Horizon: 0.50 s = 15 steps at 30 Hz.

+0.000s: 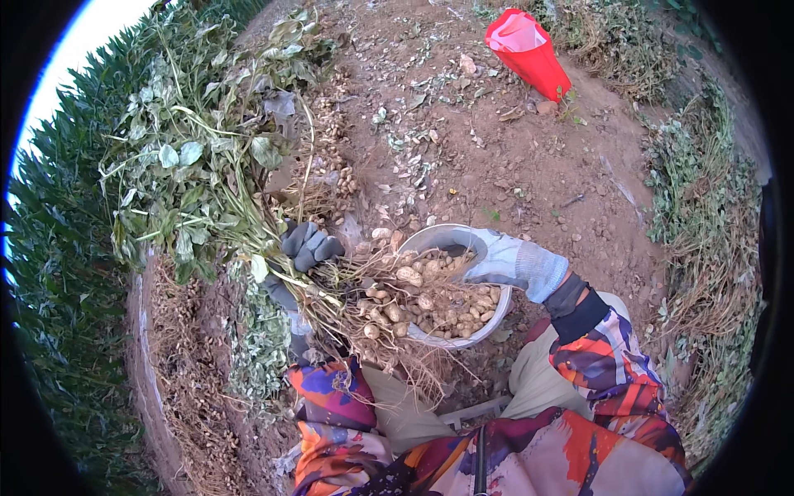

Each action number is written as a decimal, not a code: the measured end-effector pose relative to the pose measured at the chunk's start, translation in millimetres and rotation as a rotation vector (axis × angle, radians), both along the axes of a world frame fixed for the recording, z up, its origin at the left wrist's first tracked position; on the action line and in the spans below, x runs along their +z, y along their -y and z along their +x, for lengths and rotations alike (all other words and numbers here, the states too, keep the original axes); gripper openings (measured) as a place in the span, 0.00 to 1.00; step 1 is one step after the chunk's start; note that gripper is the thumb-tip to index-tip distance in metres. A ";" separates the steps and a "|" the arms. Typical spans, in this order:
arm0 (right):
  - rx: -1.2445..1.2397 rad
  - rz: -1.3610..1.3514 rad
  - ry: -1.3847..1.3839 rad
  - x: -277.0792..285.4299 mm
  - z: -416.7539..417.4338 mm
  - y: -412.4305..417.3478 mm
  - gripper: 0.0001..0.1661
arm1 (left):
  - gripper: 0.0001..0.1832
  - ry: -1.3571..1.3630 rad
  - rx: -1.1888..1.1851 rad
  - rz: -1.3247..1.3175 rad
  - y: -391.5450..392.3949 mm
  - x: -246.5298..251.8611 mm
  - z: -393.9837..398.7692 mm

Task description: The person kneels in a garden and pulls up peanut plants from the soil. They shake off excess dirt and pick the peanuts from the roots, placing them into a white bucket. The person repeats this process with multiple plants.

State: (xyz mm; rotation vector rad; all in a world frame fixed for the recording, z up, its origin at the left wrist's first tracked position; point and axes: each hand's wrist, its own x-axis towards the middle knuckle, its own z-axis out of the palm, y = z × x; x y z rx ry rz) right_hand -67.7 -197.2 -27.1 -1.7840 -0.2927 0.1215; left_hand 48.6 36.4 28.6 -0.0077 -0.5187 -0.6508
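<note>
My left hand (307,254), in a grey-coated work glove, is closed around the stems of a bunch of peanut plants (211,167). Their wilted leaves spread to the upper left, while the roots with peanut pods (384,310) hang over the left side of a white plastic bucket (496,316). Shelled-on peanuts (446,310) fill much of the bucket. My right hand (502,257), in a light blue and grey glove, reaches over the bucket's upper right rim, near the roots. Its fingertips are partly hidden, so I cannot tell what they grip.
A red bag (527,56) stands on the bare soil (459,161) ahead. Rows of pulled peanut plants lie at left (192,384) and right (707,229). Tall green crop plants (56,248) border the far left. Part of a low seat or crate (474,412) shows between my legs.
</note>
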 end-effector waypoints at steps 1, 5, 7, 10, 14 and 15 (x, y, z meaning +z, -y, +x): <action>-0.008 0.297 0.015 1.9 -0.9 0.6 0.31 | 0.11 -0.017 0.005 -0.029 6.6 -1.2 -2.2; 0.052 0.764 -0.088 20.5 3.8 -6.2 0.29 | 0.16 0.011 0.018 -0.112 6.5 -15.4 8.1; 0.054 0.511 0.018 17.9 2.1 -0.4 0.30 | 0.23 0.032 -0.003 -0.220 29.7 -16.1 1.9; 0.192 0.305 -0.032 26.4 10.2 -36.8 0.35 | 0.10 0.150 -0.080 -0.161 5.3 -8.2 11.5; 0.129 0.339 -0.183 4.3 0.4 -51.6 0.41 | 0.18 0.272 -0.323 -0.037 8.2 -14.8 25.7; 0.062 0.186 -0.066 -1.0 -0.5 -50.6 0.41 | 0.19 0.266 -0.355 0.005 15.2 -20.3 27.9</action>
